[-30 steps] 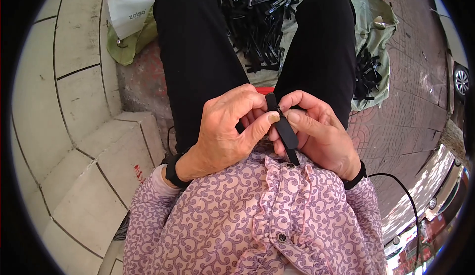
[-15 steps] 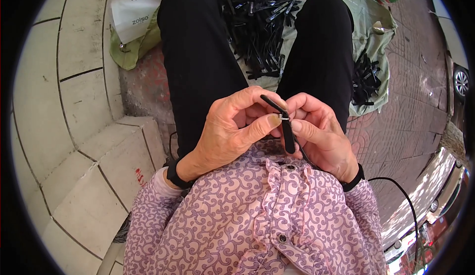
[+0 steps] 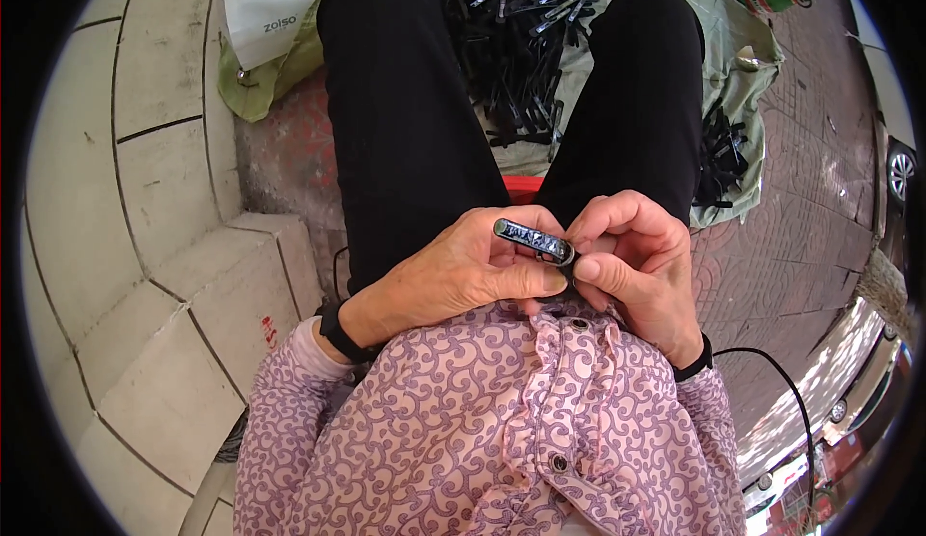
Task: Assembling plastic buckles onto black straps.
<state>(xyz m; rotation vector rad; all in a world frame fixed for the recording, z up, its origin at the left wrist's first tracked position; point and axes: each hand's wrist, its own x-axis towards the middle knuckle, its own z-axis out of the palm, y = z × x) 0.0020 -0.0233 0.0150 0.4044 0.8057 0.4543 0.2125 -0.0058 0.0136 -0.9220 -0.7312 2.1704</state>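
A slim black strip-shaped piece (image 3: 532, 239) with a rounded end and a shiny, patterned face is held in front of my lap. I cannot make out its exact kind. My left hand (image 3: 473, 268) pinches it, with the thumb along its lower side and the fingers behind. At the piece's right end, the thumb and forefinger of my right hand (image 3: 639, 264) close on it near a small metal fitting. The fingertips partly cover that joint. Beyond my hands, between my knees, lies a heap of similar black pieces (image 3: 516, 63).
A pale green sheet (image 3: 748, 145) lies under the heap, with a smaller black pile (image 3: 719, 160) at its right. A white bag (image 3: 270, 20) stands at far left, beside tiled steps (image 3: 154, 247). A green bottle (image 3: 769, 0) lies at far right. Something red (image 3: 524, 187) shows between my thighs.
The piece has been turned, so its shiny face now shows and it lies flatter, pointing left. Both hands have shifted slightly right and down, still gripping it. A red patch has come into view between my thighs.
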